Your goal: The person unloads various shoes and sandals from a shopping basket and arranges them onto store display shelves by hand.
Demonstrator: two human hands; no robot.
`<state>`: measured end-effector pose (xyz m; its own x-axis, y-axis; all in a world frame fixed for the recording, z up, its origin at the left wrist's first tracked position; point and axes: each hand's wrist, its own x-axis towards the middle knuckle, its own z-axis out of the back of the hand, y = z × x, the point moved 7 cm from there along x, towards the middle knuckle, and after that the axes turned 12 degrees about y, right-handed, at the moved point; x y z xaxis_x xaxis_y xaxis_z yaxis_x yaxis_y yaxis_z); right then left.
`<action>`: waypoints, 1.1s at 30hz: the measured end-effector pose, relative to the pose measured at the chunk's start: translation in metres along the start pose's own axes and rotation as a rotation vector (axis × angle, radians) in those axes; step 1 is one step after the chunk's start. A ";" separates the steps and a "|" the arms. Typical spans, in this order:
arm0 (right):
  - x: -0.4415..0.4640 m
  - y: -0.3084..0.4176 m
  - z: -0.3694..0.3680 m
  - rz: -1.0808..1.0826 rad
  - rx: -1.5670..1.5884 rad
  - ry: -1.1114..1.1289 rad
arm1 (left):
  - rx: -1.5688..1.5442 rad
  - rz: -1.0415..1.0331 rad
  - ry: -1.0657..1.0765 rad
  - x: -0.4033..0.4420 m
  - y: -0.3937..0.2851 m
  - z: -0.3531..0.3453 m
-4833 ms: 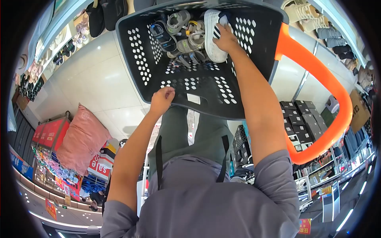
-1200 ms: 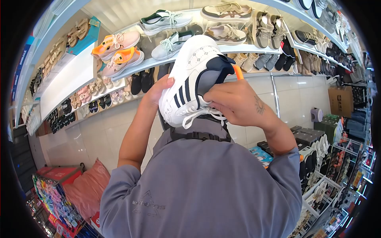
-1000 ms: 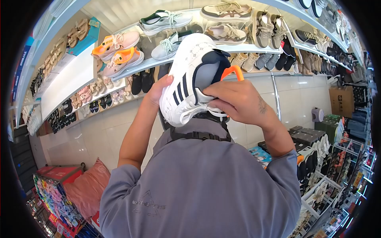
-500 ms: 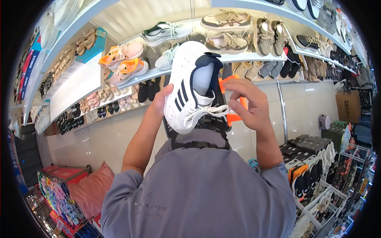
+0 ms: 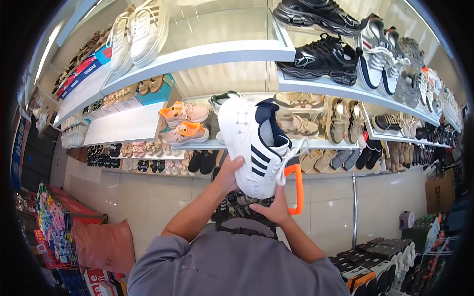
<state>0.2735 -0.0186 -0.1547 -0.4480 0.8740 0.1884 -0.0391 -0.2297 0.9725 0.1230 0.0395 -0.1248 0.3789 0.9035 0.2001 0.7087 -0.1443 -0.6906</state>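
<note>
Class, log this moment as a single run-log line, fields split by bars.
left hand: holding white shoe | right hand: at shoe's lower end, thumb spread | nearby: orange handle

The left hand (image 5: 231,173) grips a striped white sneaker (image 5: 245,145), right hand (image 5: 275,207) at its lower end.

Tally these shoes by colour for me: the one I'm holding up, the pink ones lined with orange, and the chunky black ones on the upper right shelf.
White shoe, held up: 1
Pink shoes, orange-lined: 2
Chunky black shoes, upper right: 2
Total: 5
</note>
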 end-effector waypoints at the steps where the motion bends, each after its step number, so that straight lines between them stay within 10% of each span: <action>1: 0.002 -0.005 0.002 0.001 -0.029 -0.035 | 0.060 -0.038 -0.006 0.003 -0.004 -0.005; 7: 0.028 0.028 0.022 0.087 0.344 -0.175 | 0.057 -0.158 0.010 0.019 -0.038 -0.028; 19: 0.147 0.189 0.083 0.563 0.059 -0.118 | 0.540 -0.610 0.212 0.074 -0.271 -0.033; 33: 0.302 0.209 0.136 0.383 -0.324 -0.054 | 1.604 -0.263 -0.416 0.122 -0.331 -0.006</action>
<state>0.2518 0.2556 0.1242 -0.4378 0.7197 0.5389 -0.1600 -0.6522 0.7410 -0.0616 0.1952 0.1327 -0.0016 0.9105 0.4135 -0.6595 0.3098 -0.6848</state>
